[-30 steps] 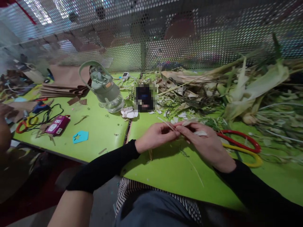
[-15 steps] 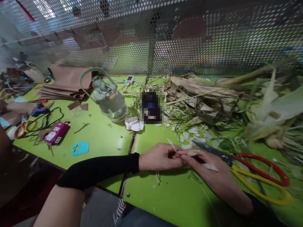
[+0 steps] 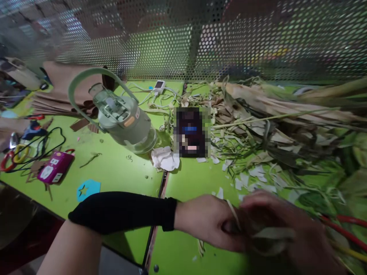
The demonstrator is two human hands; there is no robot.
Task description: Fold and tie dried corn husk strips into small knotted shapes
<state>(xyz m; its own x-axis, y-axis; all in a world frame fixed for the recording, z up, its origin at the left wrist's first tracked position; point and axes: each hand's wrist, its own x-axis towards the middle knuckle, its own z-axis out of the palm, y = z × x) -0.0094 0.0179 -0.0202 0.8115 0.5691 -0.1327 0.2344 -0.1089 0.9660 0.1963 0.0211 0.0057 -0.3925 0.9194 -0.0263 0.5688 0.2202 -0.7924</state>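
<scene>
My left hand (image 3: 210, 223) and my right hand (image 3: 283, 233) meet low over the green table (image 3: 120, 172), both in black sleeves. Between them they pinch a thin pale strip of corn husk (image 3: 233, 214); a wider pale husk piece (image 3: 272, 233) lies across my right fingers. My right hand is smeared by motion, but its fingers look curled round the husk. Red and yellow scissor handles (image 3: 348, 225) lie just right of my right hand.
A pile of corn husks and stalks (image 3: 275, 118) covers the right of the table. A green water bottle (image 3: 120, 114), a blurred phone (image 3: 190, 131), crumpled tissue (image 3: 166, 158), a pink case (image 3: 53, 168), cables and brown paper sheets (image 3: 65, 89) lie left and behind. A perforated metal screen (image 3: 200, 42) closes the back.
The view has moved closer and lower over the table, so my hands sit near the bottom edge. They stay together on the husk strip; my right hand is now blurred.
</scene>
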